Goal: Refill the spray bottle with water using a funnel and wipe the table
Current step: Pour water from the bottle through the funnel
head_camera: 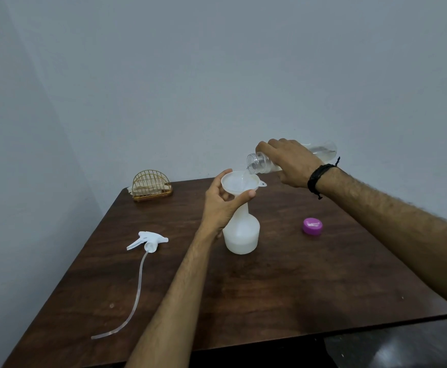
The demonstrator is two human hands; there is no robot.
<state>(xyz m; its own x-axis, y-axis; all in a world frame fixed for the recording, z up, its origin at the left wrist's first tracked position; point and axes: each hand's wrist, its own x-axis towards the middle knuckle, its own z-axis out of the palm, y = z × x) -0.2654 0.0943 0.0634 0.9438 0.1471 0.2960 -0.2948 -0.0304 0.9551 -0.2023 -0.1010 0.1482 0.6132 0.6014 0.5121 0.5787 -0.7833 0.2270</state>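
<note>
A white spray bottle body [241, 235] stands upright near the middle of the dark wooden table [283, 288]. A white funnel [239, 183] sits in its neck, and my left hand [223, 205] grips the funnel just under its rim. My right hand [288, 162] holds a clear water bottle [320, 151] tipped almost level, its open mouth over the funnel's right edge. A thin stream of water runs from the mouth into the funnel. The white trigger sprayer head [148, 241] with its long dip tube lies on the table to the left.
A purple bottle cap [312, 226] lies on the table right of the spray bottle. A gold wire napkin holder [152, 186] with napkins stands at the far left corner. Pale walls close in behind and to the left.
</note>
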